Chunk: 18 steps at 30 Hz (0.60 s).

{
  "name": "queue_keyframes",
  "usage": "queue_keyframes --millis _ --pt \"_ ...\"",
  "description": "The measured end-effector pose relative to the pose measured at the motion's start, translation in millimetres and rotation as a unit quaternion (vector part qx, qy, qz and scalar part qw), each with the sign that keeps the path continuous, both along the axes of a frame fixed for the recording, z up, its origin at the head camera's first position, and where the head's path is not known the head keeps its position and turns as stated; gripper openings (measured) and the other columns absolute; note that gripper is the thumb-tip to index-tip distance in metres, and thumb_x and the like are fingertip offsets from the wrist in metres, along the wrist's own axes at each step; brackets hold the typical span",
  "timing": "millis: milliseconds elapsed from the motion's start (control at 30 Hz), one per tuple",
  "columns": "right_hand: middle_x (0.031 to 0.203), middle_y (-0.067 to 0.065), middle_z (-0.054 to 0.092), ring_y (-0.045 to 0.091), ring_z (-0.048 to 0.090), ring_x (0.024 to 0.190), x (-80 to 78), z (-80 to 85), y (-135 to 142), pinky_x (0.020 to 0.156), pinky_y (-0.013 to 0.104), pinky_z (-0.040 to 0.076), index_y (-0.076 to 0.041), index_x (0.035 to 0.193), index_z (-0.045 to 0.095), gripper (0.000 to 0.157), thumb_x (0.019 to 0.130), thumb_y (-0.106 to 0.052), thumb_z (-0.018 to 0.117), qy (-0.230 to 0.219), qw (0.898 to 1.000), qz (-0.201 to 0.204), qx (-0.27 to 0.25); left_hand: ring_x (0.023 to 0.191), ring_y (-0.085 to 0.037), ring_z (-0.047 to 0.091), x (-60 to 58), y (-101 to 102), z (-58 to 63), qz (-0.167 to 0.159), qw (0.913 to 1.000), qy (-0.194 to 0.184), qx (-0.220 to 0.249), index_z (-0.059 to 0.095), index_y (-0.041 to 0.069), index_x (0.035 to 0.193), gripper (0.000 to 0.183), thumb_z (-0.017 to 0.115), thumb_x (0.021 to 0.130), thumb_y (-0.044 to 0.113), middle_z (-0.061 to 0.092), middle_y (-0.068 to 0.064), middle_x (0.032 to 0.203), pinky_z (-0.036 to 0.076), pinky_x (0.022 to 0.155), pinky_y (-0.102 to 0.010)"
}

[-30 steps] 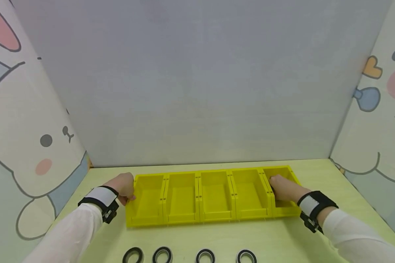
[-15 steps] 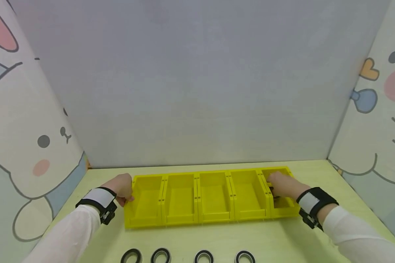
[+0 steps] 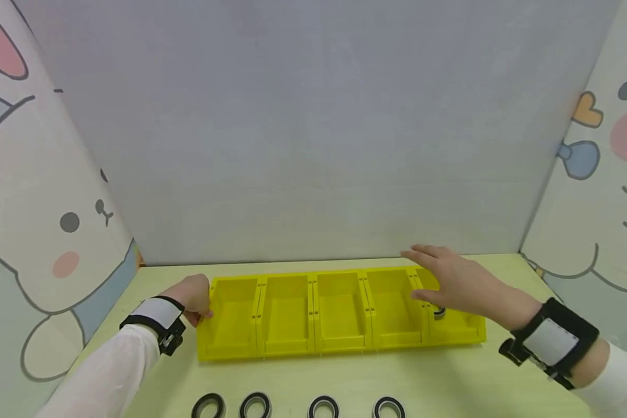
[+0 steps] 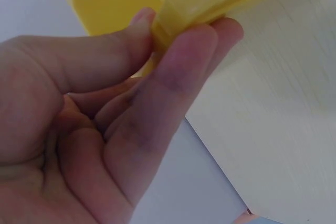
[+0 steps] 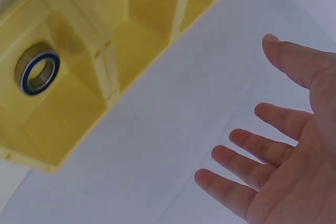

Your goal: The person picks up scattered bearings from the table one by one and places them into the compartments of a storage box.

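A row of joined yellow bins (image 3: 287, 353) stands on the table. At its left end my left hand (image 3: 192, 295) pinches the bin wall; in the left wrist view the thumb and fingers (image 4: 184, 56) grip the yellow edge from both sides. My right hand (image 3: 457, 284) is spread above the rightmost bin, its fingers straight and holding nothing. Inside that bin a ball bearing (image 5: 39, 71) with a dark seal and metal ring leans upright against the wall; in the head view my right hand partly covers this bin.
Several more bearings lie in a row along the table's near side, among them a left one (image 3: 209, 404) and a right one (image 3: 389, 407). A grey panel (image 3: 313, 145) rises behind the bins. Cartoon-printed side walls flank the pale table (image 3: 345, 377).
My right hand has let go of the bearing in the rightmost bin, risen out and spread its fingers. The left hand keeps its grip on the bin's edge.
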State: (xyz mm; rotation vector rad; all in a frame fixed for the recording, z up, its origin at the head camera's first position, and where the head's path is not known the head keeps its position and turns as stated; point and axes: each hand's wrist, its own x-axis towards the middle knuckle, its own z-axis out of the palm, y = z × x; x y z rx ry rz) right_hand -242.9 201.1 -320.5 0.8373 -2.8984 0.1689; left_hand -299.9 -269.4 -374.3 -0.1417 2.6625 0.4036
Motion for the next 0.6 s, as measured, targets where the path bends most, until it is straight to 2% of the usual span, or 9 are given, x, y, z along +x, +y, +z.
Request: queue_keyframes --millis 100,200,333,467,600 --pt "0.148 0.016 0.034 0.039 0.043 0.128 20.7 -10.3 -10.1 0.086 0.050 0.053 -0.018 0.145 0.036 0.080 0.079 -0.046 0.073 0.004 0.999 0.031 -0.019 0.053 -0.017 0.065 -0.6 -1.3 -1.5 -0.001 1.0000 0.000 0.000 0.059 -0.005 0.088 0.017 0.072 0.081 0.004 0.063 -0.012 0.072 0.057 0.053 -0.027" --pt "0.151 0.014 0.031 0.039 0.039 0.132 35.9 -30.2 -15.7 0.092 0.054 0.049 -0.019 0.147 0.033 0.087 0.077 -0.057 0.068 0.014 0.997 0.077 -0.029 0.054 -0.017 0.065 -0.9 -2.1 -2.3 -0.002 1.0000 -0.003 0.000 0.060 -0.005 0.088 0.017 0.072 0.081 0.004 0.063 -0.012 0.072 0.057 0.054 -0.027" --pt "0.154 0.011 0.026 0.039 0.032 0.136 52.7 -61.6 -20.3 0.095 0.059 0.045 -0.022 0.148 0.029 0.092 0.075 -0.071 0.057 -0.016 0.994 0.107 -0.034 0.054 -0.018 0.066 -2.0 -1.9 -1.6 0.000 1.0000 -0.006 0.000 0.060 -0.005 0.089 0.018 0.073 0.081 0.005 0.063 -0.012 0.074 0.057 0.054 -0.026" --pt "0.155 0.010 0.022 0.041 0.026 0.138 65.2 -90.7 -24.3 0.100 0.066 0.034 -0.027 0.149 0.026 0.093 0.074 -0.070 0.060 -0.090 0.987 0.122 -0.044 0.053 -0.017 0.066 -3.5 -2.3 -1.0 -0.004 0.9999 -0.006 -0.007 0.060 -0.005 0.090 0.020 0.073 0.080 0.006 0.063 -0.011 0.074 0.057 0.054 -0.026" --pt "0.156 0.010 0.021 0.041 0.022 0.139 71.5 -114.5 -27.7 0.101 0.070 0.029 -0.032 0.149 0.025 0.090 0.075 -0.069 0.060 -0.170 0.974 0.138 -0.053 0.053 -0.016 0.066 -4.1 -3.1 -2.1 -0.007 0.9998 -0.010 -0.014 0.060 -0.005 0.090 0.019 0.073 0.081 0.006 0.063 -0.011 0.074 0.057 0.054 -0.025"
